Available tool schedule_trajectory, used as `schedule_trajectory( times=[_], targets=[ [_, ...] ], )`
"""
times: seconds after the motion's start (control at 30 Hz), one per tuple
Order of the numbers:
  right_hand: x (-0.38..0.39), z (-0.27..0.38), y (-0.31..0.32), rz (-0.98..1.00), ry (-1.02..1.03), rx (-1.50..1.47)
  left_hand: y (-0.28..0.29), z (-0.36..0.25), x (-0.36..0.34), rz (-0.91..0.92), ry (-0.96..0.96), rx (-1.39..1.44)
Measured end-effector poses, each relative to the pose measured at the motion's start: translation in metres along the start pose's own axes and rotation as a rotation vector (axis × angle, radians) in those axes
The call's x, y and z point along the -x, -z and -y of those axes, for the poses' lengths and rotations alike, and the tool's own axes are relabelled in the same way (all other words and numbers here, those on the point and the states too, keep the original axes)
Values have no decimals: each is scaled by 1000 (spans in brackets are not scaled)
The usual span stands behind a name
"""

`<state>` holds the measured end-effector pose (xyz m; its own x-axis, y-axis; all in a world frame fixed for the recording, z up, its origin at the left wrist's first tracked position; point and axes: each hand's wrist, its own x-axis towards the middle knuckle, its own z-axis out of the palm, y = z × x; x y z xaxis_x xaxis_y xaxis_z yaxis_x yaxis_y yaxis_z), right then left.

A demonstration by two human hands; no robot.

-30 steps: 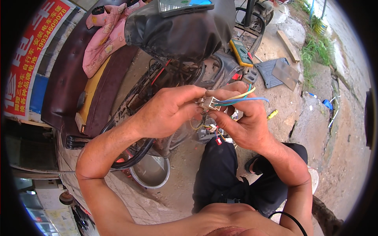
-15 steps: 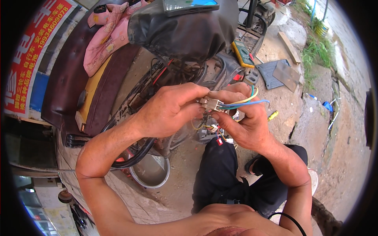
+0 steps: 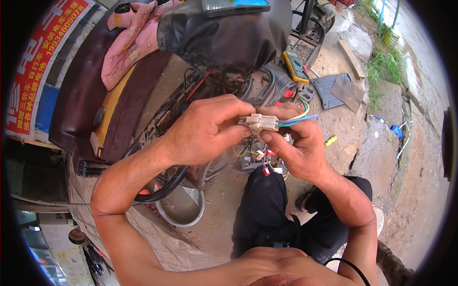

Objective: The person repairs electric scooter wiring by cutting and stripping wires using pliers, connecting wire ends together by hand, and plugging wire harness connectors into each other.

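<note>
A pale plastic wire connector [image 3: 261, 122] lies lengthwise between my two hands, in front of a dark vehicle frame. My left hand [image 3: 202, 128] pinches its left end between thumb and fingers. At the other end, my right hand [image 3: 301, 145] grips the connector with the thumb below and fingers behind. Blue, green and yellow wires [image 3: 298, 120] come out of its right end and curve over my right fingers. Below my hands hang several small white and red plugs [image 3: 266, 170] on thin wires, close to my knee. My fingers hide part of the connector's ends.
A black seat cover [image 3: 224, 38] carries a phone [image 3: 236, 6]. To the right lie a yellow-green multimeter [image 3: 296, 66], a dark plastic panel [image 3: 329, 90] and a yellow-handled tool [image 3: 330, 140]. A maroon padded seat [image 3: 81, 95] stands left, above a metal basin [image 3: 183, 209].
The connector has turned so its long side faces up more, and the wires have swung closer to my right hand. Both hands keep their hold, nearly in place.
</note>
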<state>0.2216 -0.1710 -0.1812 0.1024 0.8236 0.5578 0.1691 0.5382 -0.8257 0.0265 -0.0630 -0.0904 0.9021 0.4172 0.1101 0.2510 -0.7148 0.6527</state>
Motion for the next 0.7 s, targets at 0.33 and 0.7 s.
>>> schedule_trajectory(
  times=[0.33, 0.7],
  targets=[
    [25, 2, 4, 109, -356, 39, -2, 0, -1, -4, 106, 95],
    [9, 59, 24, -13, 375, 347, -8, 0, 2, -99, -115, -102]
  ],
)
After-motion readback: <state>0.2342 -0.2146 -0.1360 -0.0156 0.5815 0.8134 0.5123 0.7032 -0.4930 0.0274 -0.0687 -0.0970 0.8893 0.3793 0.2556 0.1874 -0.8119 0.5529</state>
